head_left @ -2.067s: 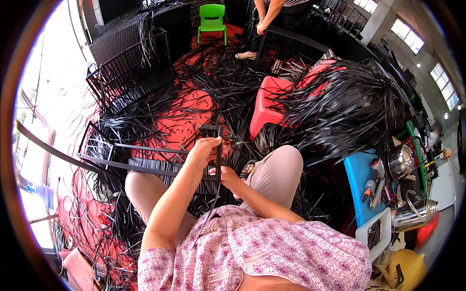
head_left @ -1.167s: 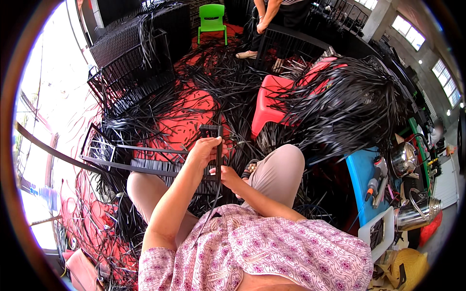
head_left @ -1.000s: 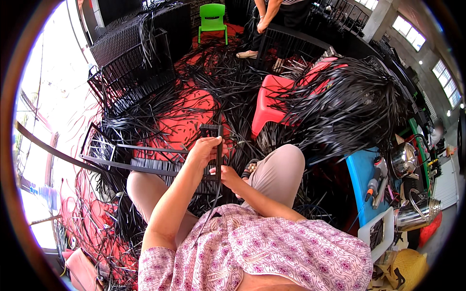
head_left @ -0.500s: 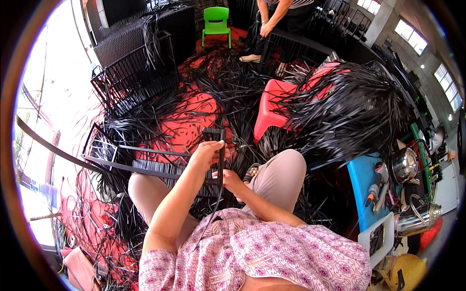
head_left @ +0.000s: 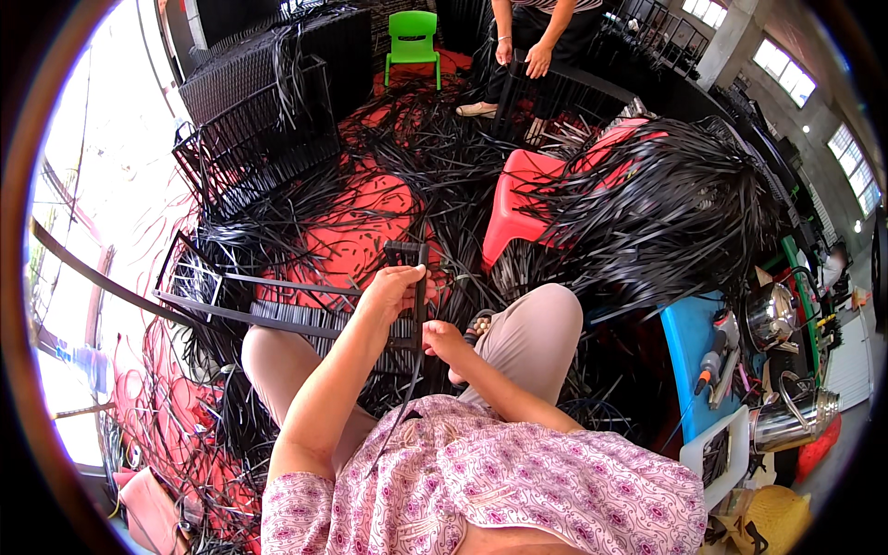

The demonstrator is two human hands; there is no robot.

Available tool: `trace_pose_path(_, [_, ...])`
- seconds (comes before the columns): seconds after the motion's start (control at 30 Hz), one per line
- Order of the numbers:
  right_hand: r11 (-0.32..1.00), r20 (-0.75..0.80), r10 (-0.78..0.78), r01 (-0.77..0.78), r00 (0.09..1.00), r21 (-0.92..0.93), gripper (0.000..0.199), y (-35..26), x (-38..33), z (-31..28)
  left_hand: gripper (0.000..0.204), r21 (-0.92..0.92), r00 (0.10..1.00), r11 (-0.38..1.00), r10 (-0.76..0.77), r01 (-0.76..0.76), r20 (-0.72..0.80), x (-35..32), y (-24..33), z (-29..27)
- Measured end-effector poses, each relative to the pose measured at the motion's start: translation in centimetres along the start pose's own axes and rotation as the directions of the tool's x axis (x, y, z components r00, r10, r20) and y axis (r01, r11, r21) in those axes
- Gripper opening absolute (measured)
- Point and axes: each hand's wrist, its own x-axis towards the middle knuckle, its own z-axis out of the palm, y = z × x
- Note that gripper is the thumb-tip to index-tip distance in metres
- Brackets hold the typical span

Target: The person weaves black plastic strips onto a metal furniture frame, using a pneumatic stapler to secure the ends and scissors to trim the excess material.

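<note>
A black frame (head_left: 421, 301) lies across my knees, its long rails running off to the left and its lower part filled with a row of dark strips (head_left: 301, 317). My left hand (head_left: 396, 289) is closed on the frame's end bar near the upper corner, the thumb resting on the bar. Against the right side of the same bar, lower down, is my right hand (head_left: 448, 340) with its fingers curled in; whatever they pinch is hidden. From the lower corner a loose black strip (head_left: 405, 405) hangs down over my patterned shirt.
Tangled black strips cover the red floor sheet (head_left: 356, 227). A red stool (head_left: 523, 190) beside a strip heap (head_left: 675, 203) stands ahead right. Tools lie on a blue surface (head_left: 689, 356). A co-worker's hands (head_left: 536, 60) hold another frame near a green chair (head_left: 413, 39).
My right hand has moved from behind the bar to its right side. The left hand keeps its hold. The co-worker's hands have come apart and now rest on the other frame.
</note>
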Motion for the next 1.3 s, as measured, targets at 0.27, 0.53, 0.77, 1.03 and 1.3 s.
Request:
trace_pose_path(0.27, [0.998, -0.007, -0.017, 0.016, 1.0, -0.054, 0.016, 0.0, 0.4, 0.3, 0.026, 0.007, 1.0, 1.0, 0.006, -0.006, -0.007, -0.2, 0.1, 0.1])
trace_pose_path(0.53, [0.998, 0.057, 0.041, -0.038, 0.998, -0.041, 0.033, 0.7, 0.8, -0.1, 0.024, 0.015, 1.0, 1.0, 0.007, -0.007, -0.005, -0.7, 0.4, 0.4])
trace_pose_path(0.77, [1.0, 0.009, 0.006, -0.005, 1.0, -0.024, 0.02, 1.2, 1.0, 0.2, 0.025, 0.016, 1.0, 1.0, 0.012, -0.012, 0.005, -0.3, 0.3, 0.2])
trace_pose_path(1.03, [0.999, 0.047, 0.043, -0.042, 0.998, -0.032, 0.026, 1.0, 1.0, -0.2, 0.026, 0.014, 1.0, 1.0, 0.021, -0.021, -0.006, -0.5, 0.5, 0.4])
trace_pose_path(1.3, [1.0, 0.018, 0.0, 0.001, 1.0, -0.023, 0.011, 1.4, 0.7, 0.3, 0.026, -0.007, 1.0, 1.0, 0.018, -0.018, -0.005, -0.3, 0.1, 0.2])
